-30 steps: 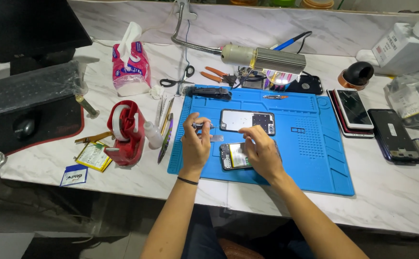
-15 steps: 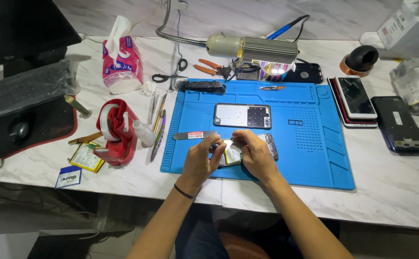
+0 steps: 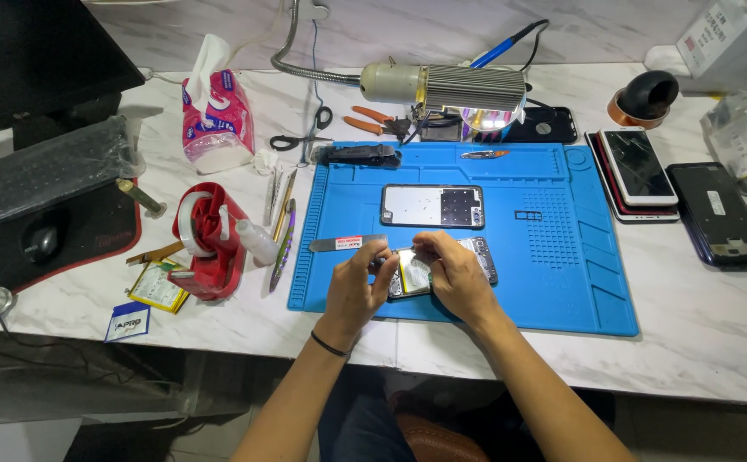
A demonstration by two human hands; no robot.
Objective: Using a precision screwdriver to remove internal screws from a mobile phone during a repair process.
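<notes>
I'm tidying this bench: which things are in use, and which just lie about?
In use: opened phone under left hand and right hand; blue mat.

Lying about: flat pry tool, phone frame, scissors, tissue pack, tape dispenser, stacked phones.

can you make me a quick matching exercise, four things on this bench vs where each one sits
1 red tape dispenser
2 pink tissue pack
3 black computer mouse
4 opened phone

a under both hands
b on the dark pad, far left
c left of the blue work mat, near its front
d back of the bench, beside the scissors

Pairs: 1-c, 2-d, 3-b, 4-a
</notes>
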